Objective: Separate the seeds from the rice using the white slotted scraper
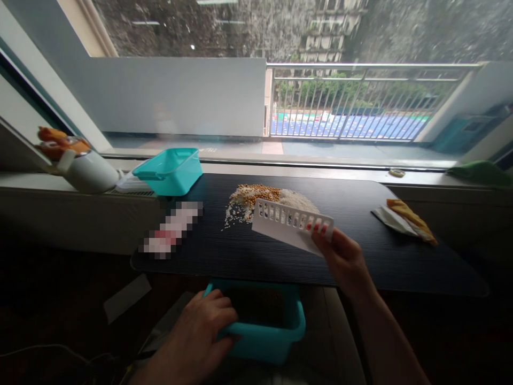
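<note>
My right hand (340, 251) pinches the right end of a white plastic strip (286, 232) with a row of slots along its upper edge. Just behind the strip, on the dark table (236, 256), lies a spread pile of white rice (296, 200) and yellow-brown beans or kernels (258, 193); the strip hides part of it. Below the table's front edge, my left hand (210, 321) grips the left rim of a turquoise plastic bin (272, 342). Some grains show dimly inside that bin.
A second turquoise bin (172, 174) stands at the back left beside a white pot (92, 171). A blurred-out pinkish item (172, 232) lies at the table's left. Folded yellow and white packets (409, 219) lie at the right. The window sill (256, 167) borders the back.
</note>
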